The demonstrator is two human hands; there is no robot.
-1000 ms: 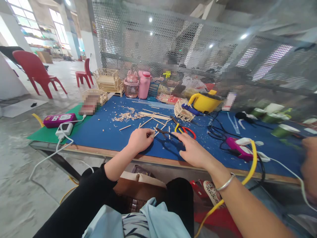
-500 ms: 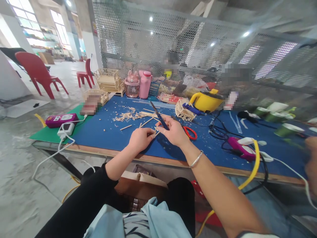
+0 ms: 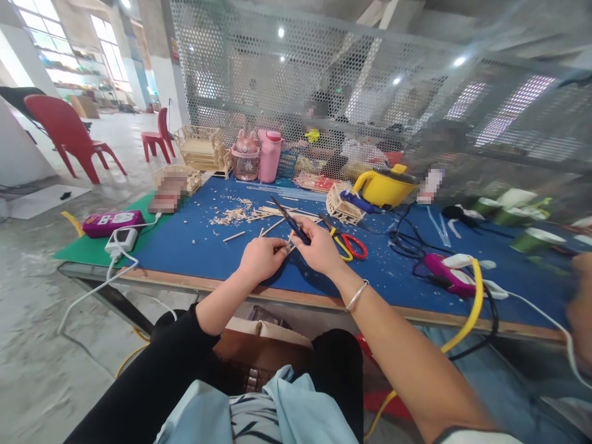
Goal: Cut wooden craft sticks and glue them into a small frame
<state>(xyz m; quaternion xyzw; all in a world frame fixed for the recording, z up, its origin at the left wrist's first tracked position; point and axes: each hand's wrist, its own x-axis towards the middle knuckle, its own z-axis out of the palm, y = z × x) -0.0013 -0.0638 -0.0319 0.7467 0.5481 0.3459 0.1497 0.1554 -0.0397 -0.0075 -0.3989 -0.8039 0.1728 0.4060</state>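
Observation:
My left hand (image 3: 259, 256) is closed near the table's front edge, its thumb and fingertips pinching thin wooden sticks (image 3: 290, 239). My right hand (image 3: 322, 245) is wrapped round a slim dark knife-like tool (image 3: 285, 214), whose tip points away and to the left; its exact kind is unclear. The two hands almost meet, and the right fingers partly cover the sticks. Just beyond them lie loose wooden sticks (image 3: 266, 213) and a heap of wood shavings (image 3: 230, 216). Scissors (image 3: 356, 245) with red and yellow handles rest right of my right hand.
Behind the sticks stand a small wooden crate (image 3: 340, 206) and a yellow pot (image 3: 386, 188). A pink bottle (image 3: 269, 157) is at the back, near wooden frames (image 3: 201, 148). Power strips (image 3: 113, 223) and cables flank the blue tabletop (image 3: 185, 253). Another person's blurred hand (image 3: 581, 296) shows at right.
My right hand and the tool have shifted slightly left and down, uncovering more of the scissors' yellow handle. My left hand keeps its pinch with little movement.

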